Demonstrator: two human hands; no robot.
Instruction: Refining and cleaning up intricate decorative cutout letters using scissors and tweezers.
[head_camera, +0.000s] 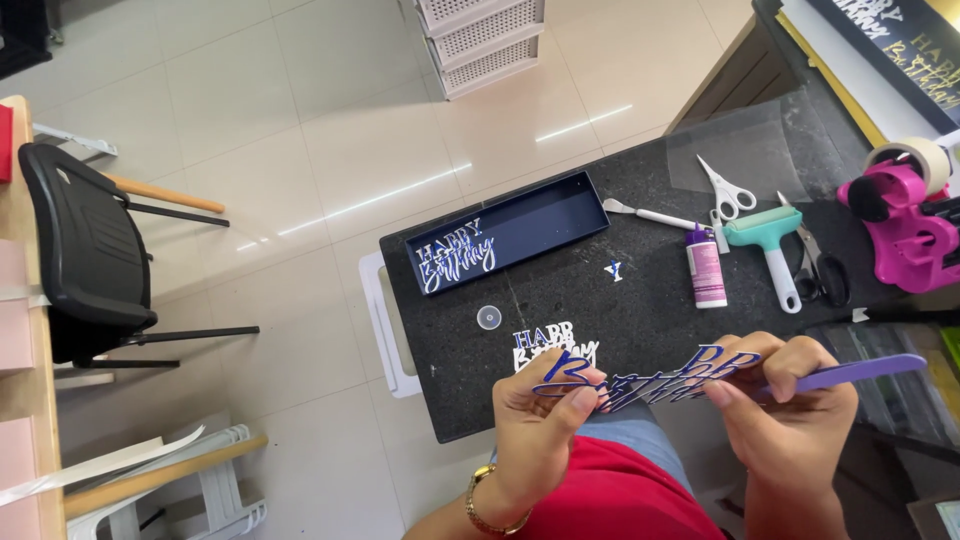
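Both hands hold a blue cut-out script lettering piece above the near edge of a black speckled table. My left hand pinches its left end between thumb and fingers. My right hand grips its right end together with a purple flat stick that points right. On the table just beyond lies a white cut-out lettering piece. A long dark blue tray further off holds another white lettering piece. A small loose cut-out letter lies alone.
On the table: a small round clear cap, a glue bottle, a teal roller, white-handled scissors, black-handled scissors, a pink tape dispenser, a clear sheet. A black chair stands left; white baskets sit on the floor.
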